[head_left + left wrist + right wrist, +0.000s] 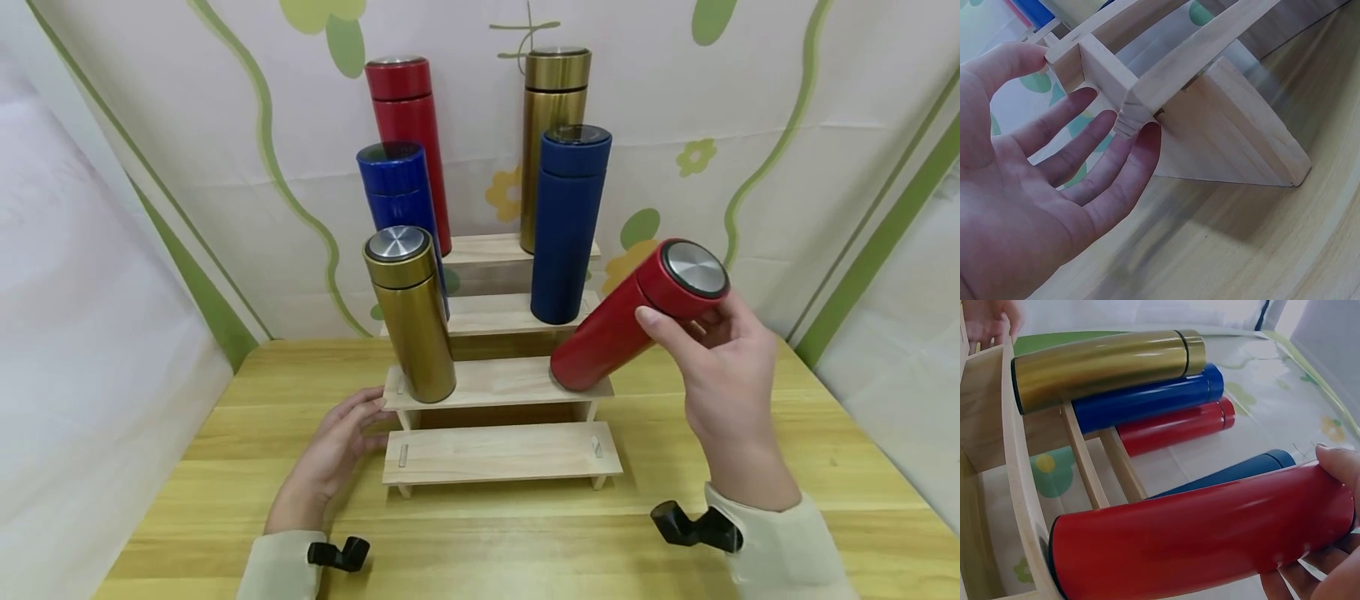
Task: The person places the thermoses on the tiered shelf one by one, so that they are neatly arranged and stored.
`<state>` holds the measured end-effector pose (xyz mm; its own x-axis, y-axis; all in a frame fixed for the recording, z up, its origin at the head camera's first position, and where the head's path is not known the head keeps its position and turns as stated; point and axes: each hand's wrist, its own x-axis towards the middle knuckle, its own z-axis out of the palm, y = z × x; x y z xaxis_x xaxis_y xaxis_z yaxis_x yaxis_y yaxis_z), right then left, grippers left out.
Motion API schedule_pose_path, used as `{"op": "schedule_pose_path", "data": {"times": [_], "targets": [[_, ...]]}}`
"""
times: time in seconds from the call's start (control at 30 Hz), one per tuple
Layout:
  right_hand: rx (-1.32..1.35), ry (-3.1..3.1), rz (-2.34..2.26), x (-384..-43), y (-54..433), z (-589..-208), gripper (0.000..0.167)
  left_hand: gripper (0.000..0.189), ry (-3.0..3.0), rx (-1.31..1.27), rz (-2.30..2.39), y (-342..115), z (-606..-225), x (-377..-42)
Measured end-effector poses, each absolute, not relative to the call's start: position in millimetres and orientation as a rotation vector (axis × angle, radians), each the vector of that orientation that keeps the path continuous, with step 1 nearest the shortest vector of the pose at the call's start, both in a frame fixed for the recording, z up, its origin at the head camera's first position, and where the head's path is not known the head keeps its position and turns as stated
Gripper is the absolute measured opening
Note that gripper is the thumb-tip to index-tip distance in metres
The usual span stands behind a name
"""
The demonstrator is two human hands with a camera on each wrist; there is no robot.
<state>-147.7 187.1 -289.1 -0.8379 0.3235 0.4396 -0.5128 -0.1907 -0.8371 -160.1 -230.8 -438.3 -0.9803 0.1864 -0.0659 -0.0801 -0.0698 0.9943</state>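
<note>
My right hand (731, 375) grips a red thermos bottle (611, 333) near its silver-topped lid, thumb on the near side, fingers curled behind. The bottle leans to the right, its base at the right end of the second-lowest step of a wooden stepped rack (502, 450). On that step's left end stands a gold thermos bottle (412, 333) with a silver top. At the rack's left end, my left hand (333, 454) holds the board ends. Its thumb and bent fingertips (1147, 134) meet the wood in the left wrist view.
Behind, a glossy blue bottle (397, 187) and a matte blue bottle (570, 233) stand on a higher step. On the top step are another red bottle (405, 108) and a taller gold bottle (555, 104). A flowered cloth (675, 100) hangs behind the wooden table (510, 550).
</note>
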Motion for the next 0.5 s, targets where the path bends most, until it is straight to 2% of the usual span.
{"op": "schedule_pose_path", "data": {"times": [0.5], "targets": [[0.211,-1.940,1.824,-155.8,172.5,-272.6,0.058,0.024,2.002,0.086,2.175,-230.9,-439.1,-161.5]]}}
